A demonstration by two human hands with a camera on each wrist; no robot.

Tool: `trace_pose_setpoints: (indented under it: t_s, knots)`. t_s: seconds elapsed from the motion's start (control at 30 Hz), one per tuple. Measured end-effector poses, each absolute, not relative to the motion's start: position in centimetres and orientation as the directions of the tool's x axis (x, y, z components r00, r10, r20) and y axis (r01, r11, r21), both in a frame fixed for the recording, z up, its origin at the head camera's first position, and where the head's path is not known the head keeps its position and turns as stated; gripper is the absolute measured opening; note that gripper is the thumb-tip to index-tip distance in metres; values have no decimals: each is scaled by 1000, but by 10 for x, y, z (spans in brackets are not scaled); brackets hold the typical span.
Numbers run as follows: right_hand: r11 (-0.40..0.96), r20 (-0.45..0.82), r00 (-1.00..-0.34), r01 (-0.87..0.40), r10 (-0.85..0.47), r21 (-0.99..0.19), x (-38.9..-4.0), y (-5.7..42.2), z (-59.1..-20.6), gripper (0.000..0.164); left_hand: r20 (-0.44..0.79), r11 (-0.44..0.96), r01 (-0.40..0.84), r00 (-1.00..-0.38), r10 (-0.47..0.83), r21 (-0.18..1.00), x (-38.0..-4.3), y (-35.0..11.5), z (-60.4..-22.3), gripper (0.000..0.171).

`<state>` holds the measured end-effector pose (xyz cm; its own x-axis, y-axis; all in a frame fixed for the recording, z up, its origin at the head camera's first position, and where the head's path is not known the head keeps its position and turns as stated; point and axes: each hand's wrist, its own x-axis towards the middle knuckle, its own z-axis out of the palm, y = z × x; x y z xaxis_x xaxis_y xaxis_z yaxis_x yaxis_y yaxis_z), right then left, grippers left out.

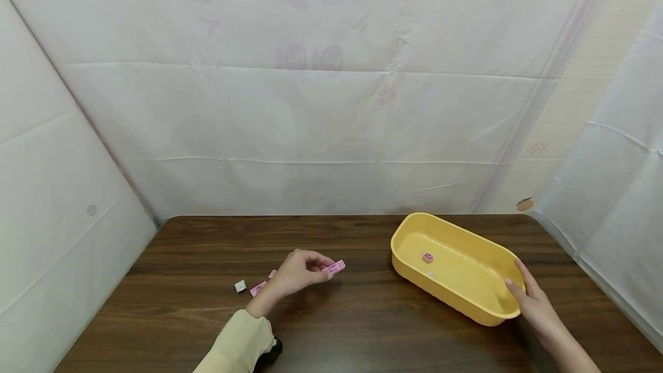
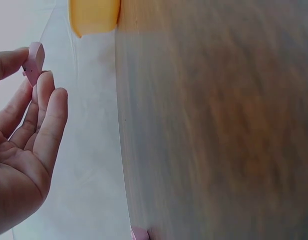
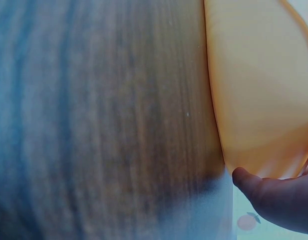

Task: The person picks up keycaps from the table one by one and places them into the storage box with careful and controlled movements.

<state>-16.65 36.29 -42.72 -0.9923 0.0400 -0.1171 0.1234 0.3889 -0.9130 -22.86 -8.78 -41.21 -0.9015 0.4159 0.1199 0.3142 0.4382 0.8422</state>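
Between thumb and fingertips my left hand (image 1: pixel 300 272) pinches a small oblong pink plastic piece (image 1: pixel 334 267), raised over the table. In the left wrist view the pink piece (image 2: pixel 34 62) shows a slanted side with small dark marks. My right hand (image 1: pixel 536 304) grips the near right end of a yellow plastic tub (image 1: pixel 440 291), thumb and fingers at its rim. The right wrist view has the thumb (image 3: pixel 246 180) against the end of the tub (image 3: pixel 258 90). Inside the tub lie a small pink piece (image 1: pixel 427 258) and a tiny whitish one (image 1: pixel 431 273).
Left of my left wrist, a small white block (image 1: pixel 240 286) and two pink pieces, one oblong (image 1: pixel 257 289) and one smaller (image 1: pixel 272 274), lie on the dark wooden table (image 1: pixel 362 321). Pale cloth walls (image 1: pixel 311 131) surround the table's back and sides.
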Motion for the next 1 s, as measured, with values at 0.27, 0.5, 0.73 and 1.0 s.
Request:
trace_pose_setpoints:
  t_s: [0.27,0.5,0.73,1.0]
  knots:
    - [379,-124,-991,130,40,-916,-167,363,-427,68,167,393,338,-897,409,855,-227,-78,-413,23]
    - [372,-117,-992,124,41,-920,-167,363,-428,68,171,396,344,-896,410,851,-222,-68,-409,20]
    - [369,-113,-993,120,41,-922,-167,364,-429,68,196,382,363,-891,410,850,-226,-62,-415,20]
    - [379,-121,-992,129,46,-916,-168,364,-429,68,195,387,361,-893,405,849,-226,-53,-414,19]
